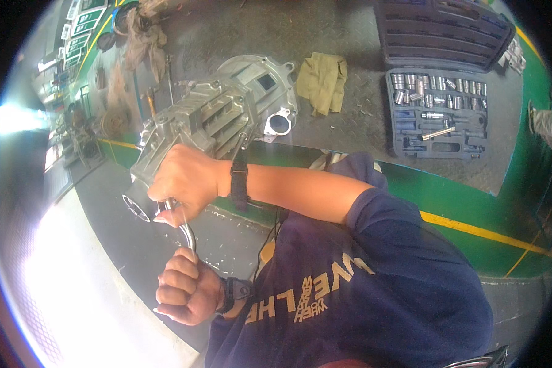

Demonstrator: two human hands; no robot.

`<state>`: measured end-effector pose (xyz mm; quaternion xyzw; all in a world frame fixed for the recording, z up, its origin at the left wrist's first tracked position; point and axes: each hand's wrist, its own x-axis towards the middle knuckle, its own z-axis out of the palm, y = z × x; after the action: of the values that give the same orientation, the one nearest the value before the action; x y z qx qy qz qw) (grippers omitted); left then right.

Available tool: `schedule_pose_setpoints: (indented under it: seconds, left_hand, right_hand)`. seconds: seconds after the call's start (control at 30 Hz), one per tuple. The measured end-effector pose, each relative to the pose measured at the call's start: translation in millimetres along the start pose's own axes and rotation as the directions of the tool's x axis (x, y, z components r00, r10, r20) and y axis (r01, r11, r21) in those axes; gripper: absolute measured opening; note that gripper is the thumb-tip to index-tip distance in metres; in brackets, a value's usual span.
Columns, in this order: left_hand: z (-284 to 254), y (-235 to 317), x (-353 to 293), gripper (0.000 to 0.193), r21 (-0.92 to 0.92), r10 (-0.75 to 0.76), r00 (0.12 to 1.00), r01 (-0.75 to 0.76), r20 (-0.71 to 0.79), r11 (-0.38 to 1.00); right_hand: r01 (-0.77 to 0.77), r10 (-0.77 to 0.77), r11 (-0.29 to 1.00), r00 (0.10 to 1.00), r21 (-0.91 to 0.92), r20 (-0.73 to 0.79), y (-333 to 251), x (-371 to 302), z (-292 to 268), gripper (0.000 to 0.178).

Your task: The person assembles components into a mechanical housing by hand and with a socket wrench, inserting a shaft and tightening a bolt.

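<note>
A row of rectangular signs point(80, 27), green with white borders, runs along the upper left, leaning by the green floor edge; their lettering is too small to read. An open dark grey plastic case point(441, 67) of sockets lies at the upper right on the grey tread-plate floor point(362, 122), its lid folded back.

A silver-grey metal housing point(218, 116) lies on the dark grey tread-patterned bench point(349, 61), near an olive-yellow rag point(322, 80) and a dark blue socket case point(438, 110).
</note>
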<state>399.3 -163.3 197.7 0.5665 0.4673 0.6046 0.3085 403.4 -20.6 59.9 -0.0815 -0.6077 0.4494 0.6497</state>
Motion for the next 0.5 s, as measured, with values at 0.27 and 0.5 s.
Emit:
schedule_pose_setpoints:
  seconds: [0.27, 0.5]
  left_hand:
    - [3.0, -5.7, 15.6, 0.053, -0.073, -0.028, 0.992, 0.037, 0.124, 0.997]
    - [-34.9, -13.0, 20.5, 0.051, -0.115, 0.012, 0.997, -0.021, -0.074, 0.993]
  right_hand:
    - [-0.083, 0.076, 0.991, 0.995, 0.104, 0.067, 7.5, 5.5, 3.7, 0.039]
    - [-0.051, 0.046, 0.998, 0.988, -0.030, -0.146, -5.3, -6.6, -13.4, 0.043]
